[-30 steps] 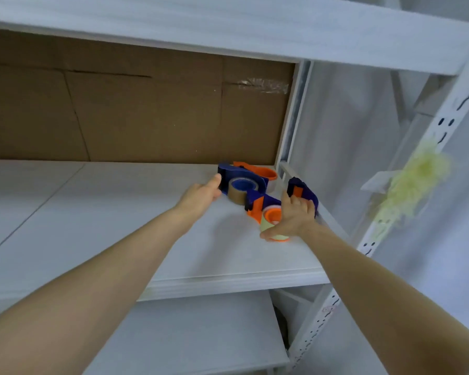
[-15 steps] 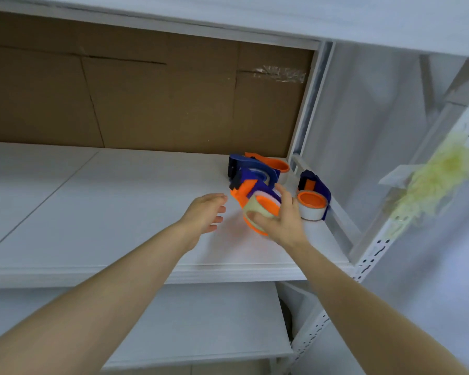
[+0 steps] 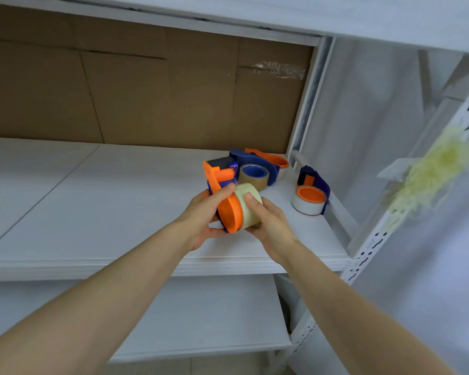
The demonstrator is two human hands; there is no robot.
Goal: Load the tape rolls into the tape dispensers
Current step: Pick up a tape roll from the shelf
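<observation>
I hold an orange and blue tape dispenser (image 3: 222,185) above the white shelf (image 3: 119,212). My left hand (image 3: 201,220) grips its orange side plate. My right hand (image 3: 266,217) is closed around the pale cream tape roll (image 3: 248,209) that sits on the dispenser's hub. Behind them a blue dispenser (image 3: 255,162) lies on the shelf with a brown tape roll (image 3: 253,175) in it. A third dispenser (image 3: 313,185) stands at the right with a white tape roll (image 3: 306,205) and an orange hub.
Brown cardboard (image 3: 146,90) backs the shelf. A white perforated upright (image 3: 377,239) rises at the right, with a pale yellow fluffy thing (image 3: 431,174) hanging on it. A lower shelf (image 3: 201,320) lies beneath, and another shelf board runs overhead.
My right hand lifted the dispenser with the cream roll off the shelf and brought it toward me. My left hand left the blue dispenser and took hold of the lifted one.
</observation>
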